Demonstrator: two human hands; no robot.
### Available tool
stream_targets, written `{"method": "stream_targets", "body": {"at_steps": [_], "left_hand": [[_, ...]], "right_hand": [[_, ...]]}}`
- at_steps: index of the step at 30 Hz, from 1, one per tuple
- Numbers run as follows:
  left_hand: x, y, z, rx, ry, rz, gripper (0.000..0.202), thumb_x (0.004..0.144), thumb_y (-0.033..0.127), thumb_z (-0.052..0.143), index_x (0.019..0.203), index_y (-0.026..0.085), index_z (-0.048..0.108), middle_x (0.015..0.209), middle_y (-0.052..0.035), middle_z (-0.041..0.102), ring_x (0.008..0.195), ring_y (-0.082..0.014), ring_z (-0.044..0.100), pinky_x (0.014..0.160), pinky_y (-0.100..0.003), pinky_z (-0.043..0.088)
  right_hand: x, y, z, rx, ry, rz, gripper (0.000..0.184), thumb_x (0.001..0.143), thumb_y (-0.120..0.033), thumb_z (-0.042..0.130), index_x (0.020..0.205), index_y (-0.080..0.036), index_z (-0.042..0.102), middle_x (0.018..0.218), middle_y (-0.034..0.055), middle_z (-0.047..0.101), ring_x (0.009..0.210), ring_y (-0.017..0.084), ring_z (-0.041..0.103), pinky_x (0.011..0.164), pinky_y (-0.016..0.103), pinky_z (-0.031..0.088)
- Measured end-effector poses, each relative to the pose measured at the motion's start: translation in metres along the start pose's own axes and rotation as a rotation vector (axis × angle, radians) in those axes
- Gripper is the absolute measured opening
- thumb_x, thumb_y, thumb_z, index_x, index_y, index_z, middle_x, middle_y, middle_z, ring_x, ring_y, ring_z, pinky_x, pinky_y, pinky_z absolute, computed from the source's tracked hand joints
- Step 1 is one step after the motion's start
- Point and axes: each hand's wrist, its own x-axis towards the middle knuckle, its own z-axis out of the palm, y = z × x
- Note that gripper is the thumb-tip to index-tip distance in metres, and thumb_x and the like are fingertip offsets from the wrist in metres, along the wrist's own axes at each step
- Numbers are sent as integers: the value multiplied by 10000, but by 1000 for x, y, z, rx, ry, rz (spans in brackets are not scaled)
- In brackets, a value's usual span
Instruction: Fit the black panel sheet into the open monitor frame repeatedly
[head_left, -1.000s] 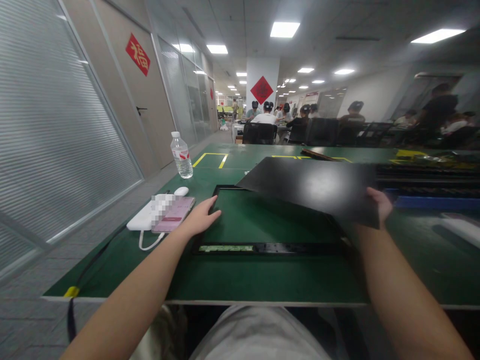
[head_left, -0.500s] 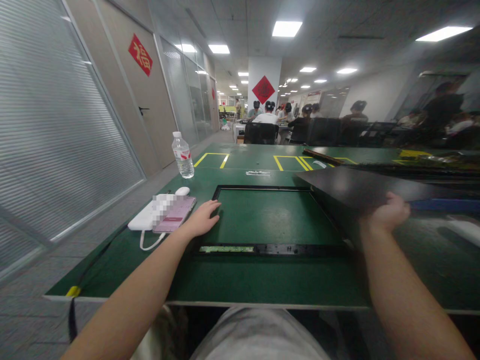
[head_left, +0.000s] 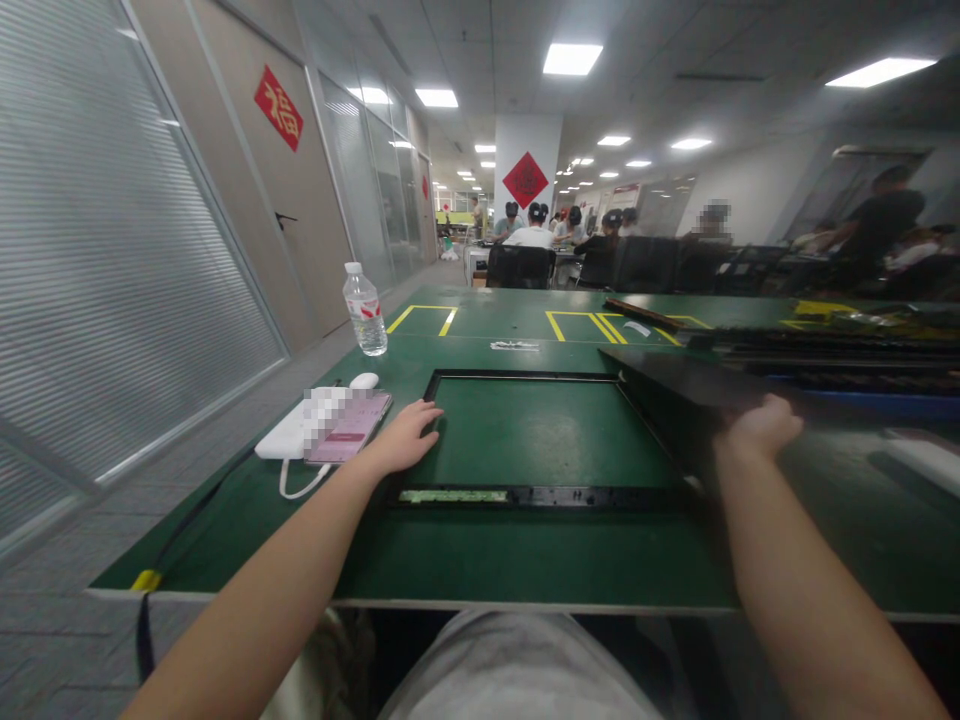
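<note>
A black rectangular frame (head_left: 525, 376) lies flat on the green table, with a green circuit strip (head_left: 454, 496) on its near bar. My left hand (head_left: 405, 438) rests over the frame's left side, thumb apart from the outstretched fingers. On the right, my right hand (head_left: 761, 428) is closed on the outer edge of a thin dark panel (head_left: 667, 390). That panel stands tilted along the frame's right side, its face slanting up to the right. Its lower part is partly hidden and blurred.
Left of the frame are a phone (head_left: 360, 425), a white power bank (head_left: 281, 440) with a cable, a white mouse (head_left: 365, 382) and a water bottle (head_left: 365, 310). Dark panels (head_left: 847, 350) lie at the far right. Several people sit beyond the table.
My right hand has shifted a little to the left, and the dark panel looks steeper. My left hand and the frame stay where they were.
</note>
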Motion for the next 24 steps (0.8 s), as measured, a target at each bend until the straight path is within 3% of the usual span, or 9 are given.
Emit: {"method": "stream_targets", "body": {"at_steps": [3, 11, 18, 24], "left_hand": [[0, 1, 0, 14, -13, -2, 524, 836, 297, 510, 1310, 99, 618, 1477, -188, 508, 1443, -340, 355, 1184, -505, 288], [1, 0, 2, 35, -15, 13, 511, 843, 298, 502, 1292, 90, 631, 1462, -201, 518, 1442, -347, 355, 1183, -508, 290], [2, -3, 3, 25, -1, 26, 488, 834, 310, 516, 1256, 108, 653, 1442, -193, 542, 1434, -350, 368, 1182, -514, 292], [1, -2, 2, 51, -24, 22, 499, 848, 315, 490, 1275, 106, 641, 1451, -185, 535, 1445, -336, 352, 1187, -498, 287]], "right_hand": [[-2, 4, 0, -12, 92, -63, 184, 822, -63, 438, 921, -217, 456, 929, -14, 555, 739, 89, 577, 566, 188, 529], [9, 18, -4, -50, 101, -21, 179, 803, -55, 462, 912, -181, 527, 937, 3, 601, 754, 105, 606, 632, 257, 569], [22, 27, -12, -106, 182, 127, 162, 832, -68, 487, 916, -183, 565, 930, -14, 612, 800, 105, 635, 702, 274, 578], [31, 27, -20, -77, 216, 247, 234, 762, 6, 468, 897, -161, 559, 942, 24, 631, 822, 137, 671, 685, 335, 585]]}}
